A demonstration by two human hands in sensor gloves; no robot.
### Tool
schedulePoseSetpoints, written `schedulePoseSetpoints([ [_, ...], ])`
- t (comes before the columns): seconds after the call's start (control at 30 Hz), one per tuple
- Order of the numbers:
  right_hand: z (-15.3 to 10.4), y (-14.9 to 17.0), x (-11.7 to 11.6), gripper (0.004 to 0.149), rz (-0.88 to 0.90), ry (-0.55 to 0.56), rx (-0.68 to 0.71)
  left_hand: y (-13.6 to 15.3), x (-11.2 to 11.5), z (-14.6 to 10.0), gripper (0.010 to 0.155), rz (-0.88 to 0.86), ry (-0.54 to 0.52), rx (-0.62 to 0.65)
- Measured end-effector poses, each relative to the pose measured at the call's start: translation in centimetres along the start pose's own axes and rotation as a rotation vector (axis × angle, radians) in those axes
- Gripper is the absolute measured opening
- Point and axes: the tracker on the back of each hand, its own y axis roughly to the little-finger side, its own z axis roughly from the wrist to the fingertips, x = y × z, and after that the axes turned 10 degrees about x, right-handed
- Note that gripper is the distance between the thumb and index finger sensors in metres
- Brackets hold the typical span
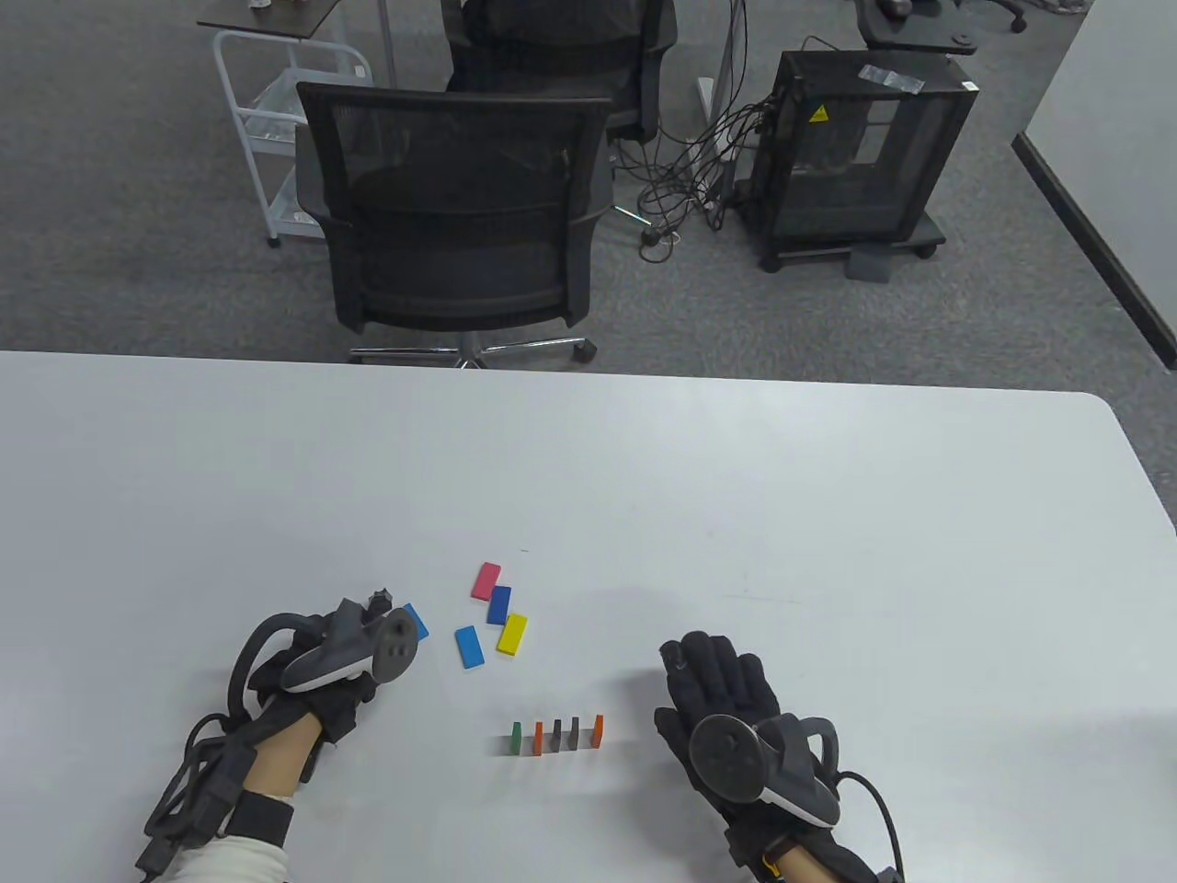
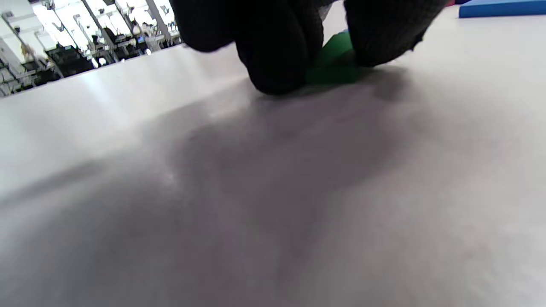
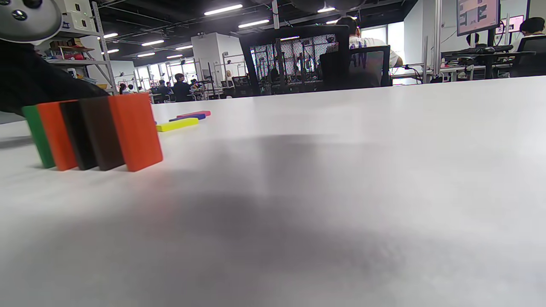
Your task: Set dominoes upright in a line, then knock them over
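Several dominoes stand upright in a short row [image 1: 557,734], running green, orange, two dark ones, orange; the right wrist view shows the row [image 3: 98,132] close by at the left. Loose dominoes lie flat behind it: pink [image 1: 485,581], dark blue [image 1: 499,604], yellow [image 1: 512,635] and light blue [image 1: 470,647]. My left hand [image 1: 382,648] is left of them, beside another blue domino [image 1: 417,621]. In the left wrist view its curled fingers [image 2: 277,55] pinch a green domino [image 2: 335,57] on the table. My right hand [image 1: 708,676] lies flat with straight fingers, just right of the row, holding nothing.
The white table [image 1: 828,515] stretches wide around the hands; its far edge and rounded right corner are well beyond the dominoes. A black office chair [image 1: 455,212] and a black cabinet [image 1: 860,166] stand on the floor behind the table.
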Motion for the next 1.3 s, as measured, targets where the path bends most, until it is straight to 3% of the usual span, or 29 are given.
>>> schedulePoseSetpoints([
  [0.13,0.0,0.0,0.0,0.067,0.003,0.0,0.002,-0.4,-0.5,-1.2,0.074,-0.048,-0.078,0.057],
  [0.27,0.0,0.0,-0.1,0.067,0.004,0.0,0.005,-1.1,-0.9,-2.5,0.062,-0.107,-0.179,0.119],
  [0.5,0.0,-0.1,-0.1,0.067,0.0,0.005,0.007,-3.3,-1.6,-4.4,0.056,-0.183,-0.311,0.24],
  [0.8,-0.1,-0.2,-0.1,0.067,-0.013,0.014,0.014,-7.0,-1.5,-5.4,0.054,-0.202,-0.3,0.412],
  [1.3,-0.2,-0.4,-0.4,0.067,-0.025,-0.003,0.016,-10.1,-0.5,-4.6,0.055,-0.16,-0.279,0.47],
])
